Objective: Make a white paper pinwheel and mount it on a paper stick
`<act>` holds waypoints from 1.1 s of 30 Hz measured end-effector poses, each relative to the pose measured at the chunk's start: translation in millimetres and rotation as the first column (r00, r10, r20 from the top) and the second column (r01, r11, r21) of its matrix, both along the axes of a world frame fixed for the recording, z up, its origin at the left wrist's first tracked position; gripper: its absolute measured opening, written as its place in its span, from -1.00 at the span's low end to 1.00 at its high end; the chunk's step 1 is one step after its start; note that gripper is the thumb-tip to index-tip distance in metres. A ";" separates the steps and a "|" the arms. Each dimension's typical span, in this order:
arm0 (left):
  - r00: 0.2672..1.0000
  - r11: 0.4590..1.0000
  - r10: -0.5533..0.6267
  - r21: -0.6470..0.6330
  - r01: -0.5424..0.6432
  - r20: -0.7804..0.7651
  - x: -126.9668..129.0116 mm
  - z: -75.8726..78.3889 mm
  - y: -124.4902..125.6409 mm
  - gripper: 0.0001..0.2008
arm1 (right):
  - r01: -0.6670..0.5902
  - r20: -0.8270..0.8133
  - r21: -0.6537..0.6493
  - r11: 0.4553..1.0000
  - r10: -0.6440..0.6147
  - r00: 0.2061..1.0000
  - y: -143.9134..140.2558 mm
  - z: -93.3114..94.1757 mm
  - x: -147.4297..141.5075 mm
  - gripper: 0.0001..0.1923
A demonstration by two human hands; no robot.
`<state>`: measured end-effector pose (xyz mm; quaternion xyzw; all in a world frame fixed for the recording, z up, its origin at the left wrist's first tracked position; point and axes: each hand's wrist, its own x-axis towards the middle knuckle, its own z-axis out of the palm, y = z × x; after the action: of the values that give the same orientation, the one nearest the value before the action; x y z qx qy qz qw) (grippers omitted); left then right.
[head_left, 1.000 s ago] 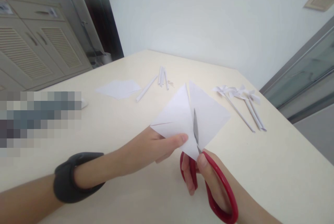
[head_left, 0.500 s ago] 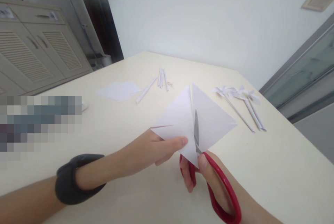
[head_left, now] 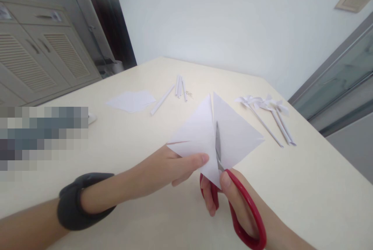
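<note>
My left hand (head_left: 171, 166) pinches the near left part of a white square of paper (head_left: 233, 135) held above the cream table (head_left: 305, 188). My right hand (head_left: 230, 199) grips red-handled scissors (head_left: 247, 213) just under the paper's near corner. The steel blade (head_left: 217, 145) lies in a slit that runs from that corner toward the paper's middle. Other slits show at the far corner and at the left corner. A black band wraps my left wrist.
Finished white paper pinwheels on sticks (head_left: 268, 114) lie at the right. Rolled paper sticks (head_left: 175, 91) and small pins lie at the far middle, loose paper sheets (head_left: 131, 100) at the left. A blurred patch covers the left edge. Cabinets stand beyond the table.
The paper has turned slightly clockwise and spread a little wider. The scissors stay in the same slit, and both hands have barely shifted.
</note>
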<state>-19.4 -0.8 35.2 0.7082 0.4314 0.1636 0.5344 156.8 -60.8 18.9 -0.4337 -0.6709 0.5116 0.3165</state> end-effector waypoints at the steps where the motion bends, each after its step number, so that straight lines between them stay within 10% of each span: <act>1: 1.000 1.000 -0.009 -0.009 0.009 0.004 -0.2 -0.1 0.0 -0.44 | -0.008 0.004 0.007 1.000 0.008 1.000 0.4 0.1 -0.1 -0.45; 14: 0.999 0.999 -0.041 0.012 0.042 -0.034 -1.2 0.6 1.6 -0.49 | 0.005 0.011 -0.014 1.000 -0.005 1.000 0.3 -0.4 0.5 -0.46; 23: 0.899 0.999 0.049 -0.004 -0.053 0.435 -4.8 9.5 20.6 -0.78 | 0.041 0.083 0.024 0.999 -0.043 0.996 8.1 -2.2 5.9 -0.50; 33: 0.926 0.990 0.140 -0.081 -0.119 0.350 -8.3 -0.7 24.4 -0.87 | 0.095 0.143 -0.095 0.991 -0.081 0.986 8.4 -0.4 8.2 -0.61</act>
<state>-27.7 23.6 34.5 0.6213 0.3783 0.3106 0.6119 165.0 -52.4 18.5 -0.5130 -0.6445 0.4992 0.2687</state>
